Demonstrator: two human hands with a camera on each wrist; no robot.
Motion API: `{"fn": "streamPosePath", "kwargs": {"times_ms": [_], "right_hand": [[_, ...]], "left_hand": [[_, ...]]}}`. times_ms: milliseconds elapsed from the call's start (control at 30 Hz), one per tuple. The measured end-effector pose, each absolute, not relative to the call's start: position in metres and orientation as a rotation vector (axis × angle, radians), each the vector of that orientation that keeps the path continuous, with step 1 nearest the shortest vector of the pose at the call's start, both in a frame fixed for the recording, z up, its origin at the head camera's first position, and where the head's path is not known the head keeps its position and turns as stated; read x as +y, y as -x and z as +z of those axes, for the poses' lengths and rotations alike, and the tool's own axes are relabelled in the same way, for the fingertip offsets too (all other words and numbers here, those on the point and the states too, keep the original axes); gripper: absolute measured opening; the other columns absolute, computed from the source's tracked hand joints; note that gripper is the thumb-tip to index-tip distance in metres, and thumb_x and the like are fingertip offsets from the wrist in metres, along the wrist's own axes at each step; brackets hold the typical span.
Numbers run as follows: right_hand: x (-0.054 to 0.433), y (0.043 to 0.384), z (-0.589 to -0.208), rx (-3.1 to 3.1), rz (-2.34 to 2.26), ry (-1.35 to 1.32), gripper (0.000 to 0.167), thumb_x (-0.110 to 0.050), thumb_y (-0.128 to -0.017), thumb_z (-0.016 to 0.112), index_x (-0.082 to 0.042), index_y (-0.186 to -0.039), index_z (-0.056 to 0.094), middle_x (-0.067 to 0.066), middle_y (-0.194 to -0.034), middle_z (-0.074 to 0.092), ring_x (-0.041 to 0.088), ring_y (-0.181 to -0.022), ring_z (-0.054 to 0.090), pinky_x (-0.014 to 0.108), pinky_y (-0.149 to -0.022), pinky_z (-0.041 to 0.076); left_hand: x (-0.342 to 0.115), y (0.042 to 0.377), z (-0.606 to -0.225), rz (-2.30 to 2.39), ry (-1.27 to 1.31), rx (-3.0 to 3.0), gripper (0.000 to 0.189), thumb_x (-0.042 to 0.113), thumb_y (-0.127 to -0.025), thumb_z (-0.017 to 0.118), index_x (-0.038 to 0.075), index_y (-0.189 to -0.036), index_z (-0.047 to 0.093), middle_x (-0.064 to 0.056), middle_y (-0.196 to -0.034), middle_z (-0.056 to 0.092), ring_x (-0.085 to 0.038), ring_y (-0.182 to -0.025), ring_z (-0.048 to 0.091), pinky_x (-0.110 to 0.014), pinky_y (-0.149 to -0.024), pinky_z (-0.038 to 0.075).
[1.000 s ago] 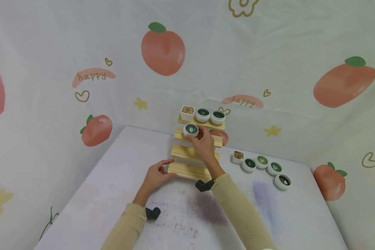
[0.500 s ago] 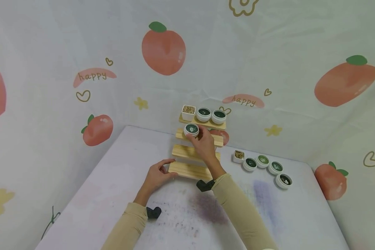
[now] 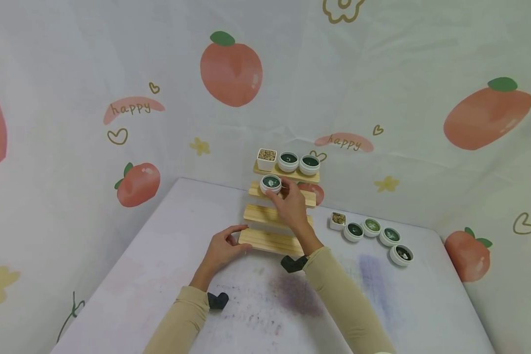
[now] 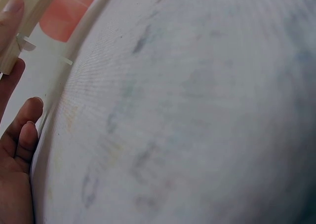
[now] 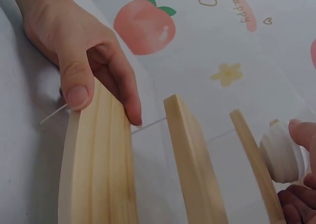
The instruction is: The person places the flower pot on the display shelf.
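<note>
A tiered wooden rack (image 3: 265, 215) of light slats stands at mid-table. On its second slat from the top sits a small round white pot (image 3: 271, 183) with a dark green, white-patterned top. My right hand (image 3: 290, 204) pinches that pot from its right side, thumb in front; the right wrist view shows the thumb (image 5: 302, 131) against the white pot (image 5: 282, 152). My left hand (image 3: 221, 250) grips the left end of the lowest slat (image 5: 101, 160), thumb on its front edge and fingers behind. In the left wrist view, only part of this hand (image 4: 17, 145) shows.
The top slat (image 3: 287, 173) bears a square white pot (image 3: 267, 160) with a grainy brown top and two round pots (image 3: 309, 164). Right of the rack stand another square pot (image 3: 338, 221) and several round pots (image 3: 390, 236). Printed cloth (image 3: 159, 59) hangs behind the table (image 3: 168, 236).
My right hand has shifted very slightly to the right, its thumb still at the pot. The pot and my left hand stay where they were.
</note>
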State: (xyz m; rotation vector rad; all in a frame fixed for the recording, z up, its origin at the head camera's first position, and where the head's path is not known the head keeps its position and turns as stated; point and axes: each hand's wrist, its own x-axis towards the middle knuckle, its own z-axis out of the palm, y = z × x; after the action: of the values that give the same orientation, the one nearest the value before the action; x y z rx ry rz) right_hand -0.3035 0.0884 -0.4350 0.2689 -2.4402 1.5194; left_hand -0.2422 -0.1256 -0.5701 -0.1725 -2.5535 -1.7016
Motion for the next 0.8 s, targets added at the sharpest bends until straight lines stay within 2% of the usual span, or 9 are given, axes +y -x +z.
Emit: {"fn": "streamPosePath", "kwargs": {"times_ms": [333, 567, 800], "right_hand": [[0.116, 0.296, -0.437, -2.373, 1.573, -0.300, 0.053, -0.020, -0.091, 0.079, 0.002, -0.134, 0.057, 0.019, -0.132, 0.063, 0.035, -0.122, 0.062, 0.046, -0.105, 0.050], [0.144, 0.289, -0.442, -2.344, 1.512, -0.279, 0.050, -0.018, -0.091, 0.079, 0.000, -0.133, 0.059, 0.018, -0.136, 0.060, 0.036, -0.124, 0.059, 0.048, -0.104, 0.051], [0.176, 0.283, -0.451, -2.321, 1.436, -0.290, 0.055, -0.019, -0.091, 0.079, 0.003, -0.137, 0.057, 0.022, -0.137, 0.058, 0.038, -0.123, 0.058, 0.051, -0.103, 0.050]], "left_hand": [[-0.126, 0.245, -0.573, -1.693, 0.162, -2.563, 0.059, 0.045, -0.073, 0.091, 0.040, -0.127, 0.069, -0.002, -0.070, 0.059, -0.014, -0.059, 0.050, -0.027, -0.057, 0.044], [-0.126, 0.245, -0.572, -1.703, 0.167, -2.559, 0.059, 0.044, -0.073, 0.091, 0.038, -0.128, 0.069, -0.002, -0.070, 0.058, -0.014, -0.059, 0.049, -0.027, -0.057, 0.044], [-0.125, 0.243, -0.570, -1.716, 0.169, -2.545, 0.058, 0.042, -0.073, 0.092, 0.037, -0.127, 0.070, -0.002, -0.069, 0.058, -0.014, -0.059, 0.049, -0.026, -0.057, 0.044]]}}
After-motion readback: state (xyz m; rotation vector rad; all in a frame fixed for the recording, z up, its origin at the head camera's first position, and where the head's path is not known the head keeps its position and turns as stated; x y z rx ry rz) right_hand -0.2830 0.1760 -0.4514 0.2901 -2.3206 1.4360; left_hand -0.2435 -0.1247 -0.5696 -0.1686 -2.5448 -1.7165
